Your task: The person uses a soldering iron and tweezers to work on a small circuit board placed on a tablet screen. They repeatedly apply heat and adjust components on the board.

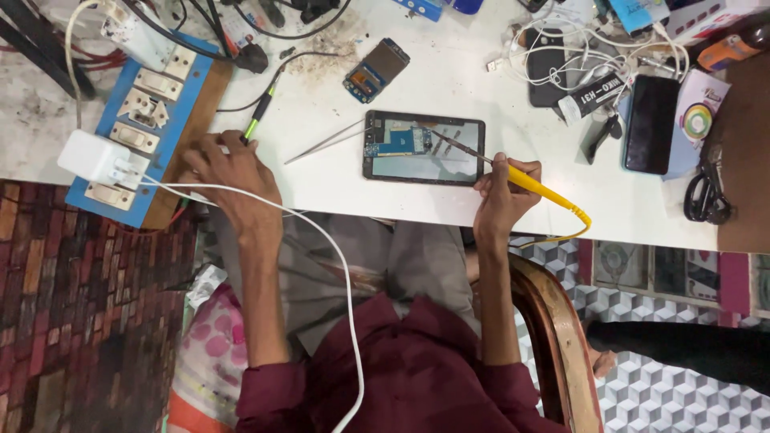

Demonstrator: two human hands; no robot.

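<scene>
Holds a yellow-handled soldering iron (532, 182) in the right hand (501, 196), grip closed tight around the handle in a pen-like way, fingers wrapped with no gap to see. Points the thin metal shaft from this hand to the left and a little far, across the opened phone (423, 148), which lies flat on the white worktop (449, 80) straight ahead of the body, long axis running left to right. Reaches with the tip as far as the blue circuit board (399, 143) in the left part of the phone; cannot tell whether the tip touches the board or only stands above it. Keeps the right hand just beside the near-right corner of the phone, clearly the nearer one. Rests the left hand (233, 172) well apart to the left, at the near-right edge of the blue switch board (144, 120), fingers curled downward; cannot tell if this grip has hold of anything, because the knuckles hide the fingertips. Leaves a green and black probe (258, 120) just beyond these fingers, touching or almost touching, not clear which. Leaves also the tweezers (321, 144) loose on the worktop between the left hand and the phone, pointing at the phone's left edge. Shows a white charger (96, 156) plugged in the switch board, with its white cable (341, 265) crossing the left wrist and running down out of view. Cuts off the far things at the upper edge, and makes the tangle of cords at far right hard to separate.
</scene>
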